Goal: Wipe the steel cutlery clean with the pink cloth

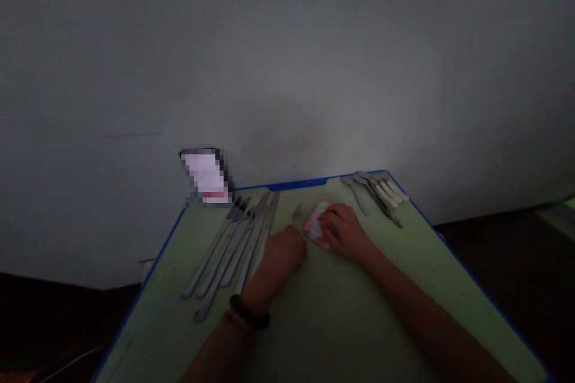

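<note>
My left hand (284,251), with dark beads at its wrist, is closed low over the table's middle. A spoon (297,211) shows its curved metal end just beyond that fist; its handle is hidden by the hand. My right hand (345,231) is closed on a pink and white cloth (315,224), pressed down right of the spoon. Left of my left hand lie several table knives and forks (231,245), handles toward me. To the right of my right hand, several spoons (358,196) and white-handled pieces of cutlery (390,190) lie grouped near the far edge.
The pale green table (341,323) has a blue rim and stands against a grey wall (287,72). A phone (206,173) with a lit, blurred screen leans at the far left corner. Dark floor shows on both sides.
</note>
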Available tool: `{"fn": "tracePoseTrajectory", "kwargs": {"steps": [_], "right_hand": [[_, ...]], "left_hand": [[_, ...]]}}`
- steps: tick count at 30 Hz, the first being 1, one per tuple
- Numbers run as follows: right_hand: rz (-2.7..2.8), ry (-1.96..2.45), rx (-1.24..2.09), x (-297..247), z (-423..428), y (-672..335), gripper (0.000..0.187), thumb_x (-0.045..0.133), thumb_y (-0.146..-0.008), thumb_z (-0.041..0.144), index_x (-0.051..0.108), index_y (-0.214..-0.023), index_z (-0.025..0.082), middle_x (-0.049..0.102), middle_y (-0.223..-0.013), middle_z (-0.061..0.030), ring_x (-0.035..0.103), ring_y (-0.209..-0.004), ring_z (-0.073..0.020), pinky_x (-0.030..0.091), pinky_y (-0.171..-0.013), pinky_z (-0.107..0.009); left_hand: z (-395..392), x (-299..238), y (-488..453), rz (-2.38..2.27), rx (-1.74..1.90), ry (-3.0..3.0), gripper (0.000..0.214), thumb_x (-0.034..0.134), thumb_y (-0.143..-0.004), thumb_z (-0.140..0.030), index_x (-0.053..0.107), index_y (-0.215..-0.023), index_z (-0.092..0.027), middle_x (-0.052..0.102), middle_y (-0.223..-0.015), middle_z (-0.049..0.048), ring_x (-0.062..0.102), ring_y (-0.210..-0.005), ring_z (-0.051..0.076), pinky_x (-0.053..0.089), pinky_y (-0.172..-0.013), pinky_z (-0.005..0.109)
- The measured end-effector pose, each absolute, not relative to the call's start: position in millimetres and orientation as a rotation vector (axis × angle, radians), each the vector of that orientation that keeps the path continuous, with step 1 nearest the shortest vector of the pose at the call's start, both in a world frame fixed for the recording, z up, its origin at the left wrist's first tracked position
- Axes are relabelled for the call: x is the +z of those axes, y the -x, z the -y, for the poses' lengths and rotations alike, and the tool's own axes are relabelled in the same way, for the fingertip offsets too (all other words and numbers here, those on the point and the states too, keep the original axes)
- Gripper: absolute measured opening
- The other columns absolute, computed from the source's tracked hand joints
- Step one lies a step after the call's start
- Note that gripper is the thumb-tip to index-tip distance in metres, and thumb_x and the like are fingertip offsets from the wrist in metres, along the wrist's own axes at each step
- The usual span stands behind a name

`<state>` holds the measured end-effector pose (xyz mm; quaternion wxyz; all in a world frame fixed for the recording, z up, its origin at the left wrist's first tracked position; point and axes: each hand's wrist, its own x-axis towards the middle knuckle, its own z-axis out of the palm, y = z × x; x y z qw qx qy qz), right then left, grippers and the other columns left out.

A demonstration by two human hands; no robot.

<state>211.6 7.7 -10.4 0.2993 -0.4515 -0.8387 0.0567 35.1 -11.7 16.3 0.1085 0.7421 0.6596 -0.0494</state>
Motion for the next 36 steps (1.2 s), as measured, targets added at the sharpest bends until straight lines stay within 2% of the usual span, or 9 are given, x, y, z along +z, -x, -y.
{"fn": "tracePoseTrajectory", "kwargs": {"steps": [3,8,11,15,18,22,25,30,36], "right_hand": [[2.332,1.158,0.260,-11.1,-6.4,-211.4,0.033,0.052,-0.079,0.028,0.058,-0.110,0.020,0.056,-0.110,-0.0095,0.046,-0.106,-0.0228,0.033,-0.093,-0.040],[2.355,1.065,0.295,-18.5,-8.8,-213.2,0.049,0.051,-0.077,0.025,0.048,-0.126,0.016,0.050,-0.126,-0.0127,0.041,-0.119,-0.0243,0.030,-0.101,-0.043],[2.306,1.053,0.333,-26.1,-13.2,-213.4,0.049,0.048,-0.078,0.020,0.046,-0.127,0.015,0.051,-0.127,-0.0131,0.044,-0.119,-0.0222,0.033,-0.101,-0.042],[2.113,1.131,0.456,-28.8,-20.8,-210.7,0.038,0.050,-0.081,0.027,0.055,-0.119,0.019,0.061,-0.117,-0.0098,0.053,-0.110,-0.0215,0.039,-0.096,-0.040],[1.844,1.255,0.590,-22.3,-26.3,-205.7,0.032,0.051,-0.082,0.039,0.063,-0.105,0.020,0.067,-0.101,-0.0074,0.060,-0.092,-0.0213,0.044,-0.084,-0.036],[1.451,1.336,0.731,-16.4,-35.3,-195.5,0.038,0.046,-0.083,0.048,0.065,-0.087,0.015,0.064,-0.073,-0.0030,0.055,-0.066,-0.0165,0.042,-0.061,-0.027],[1.188,1.175,1.014,-21.5,-45.0,-186.8,0.037,0.051,-0.079,0.050,0.062,-0.086,0.015,0.062,-0.069,-0.0005,0.052,-0.060,-0.0138,0.040,-0.054,-0.024],[0.889,0.884,1.424,-28.3,-58.8,-179.5,0.033,0.065,-0.071,0.032,0.057,-0.101,0.019,0.066,-0.084,-0.0018,0.060,-0.067,-0.0143,0.047,-0.062,-0.027],[0.726,0.843,1.507,-23.6,-60.0,-181.7,0.024,0.065,-0.065,0.019,0.059,-0.088,0.017,0.067,-0.085,-0.0035,0.063,-0.079,-0.0186,0.050,-0.073,-0.033]], "left_hand": [[15.9,11.1,-30.1,-1.933,-0.100,-2.223,0.026,0.037,-0.084,-0.014,0.056,-0.098,-0.005,0.066,-0.087,0.0219,0.066,-0.084,0.032,0.049,-0.067,0.040],[19.4,7.4,-17.1,-1.926,0.017,-2.250,0.030,0.028,-0.092,-0.026,0.051,-0.102,-0.009,0.067,-0.081,0.0168,0.067,-0.075,0.028,0.047,-0.065,0.037],[22.6,5.7,-16.4,-1.918,0.117,-2.223,0.033,0.024,-0.094,-0.032,0.050,-0.103,-0.014,0.067,-0.079,0.0120,0.066,-0.071,0.024,0.046,-0.063,0.032],[25.6,1.8,-18.6,-1.848,0.284,-2.163,0.036,0.016,-0.096,-0.031,0.049,-0.099,-0.018,0.067,-0.079,0.0062,0.065,-0.072,0.017,0.044,-0.065,0.026],[26.5,-2.2,-17.1,-1.707,0.504,-2.028,0.038,0.012,-0.096,-0.032,0.048,-0.097,-0.019,0.063,-0.066,-0.0007,0.062,-0.063,0.013,0.043,-0.065,0.023],[26.8,-6.1,-13.7,-1.623,0.761,-1.785,0.035,0.020,-0.094,-0.038,0.050,-0.097,-0.020,0.055,-0.059,-0.0031,0.055,-0.055,0.013,0.039,-0.057,0.025],[26.2,-6.7,-12.8,-1.570,0.836,-1.651,0.034,0.024,-0.093,-0.040,0.050,-0.098,-0.020,0.049,-0.059,-0.0043,0.052,-0.054,0.013,0.037,-0.054,0.024],[26.2,-6.3,-15.3,-1.456,0.878,-1.526,0.029,0.030,-0.091,-0.039,0.049,-0.100,-0.020,0.045,-0.057,-0.0059,0.047,-0.053,0.011,0.035,-0.050,0.022],[27.2,-0.8,-16.8,-1.443,0.746,-1.584,0.031,0.029,-0.092,-0.040,0.050,-0.104,-0.020,0.043,-0.054,-0.0066,0.045,-0.049,0.011,0.031,-0.047,0.021]]}}
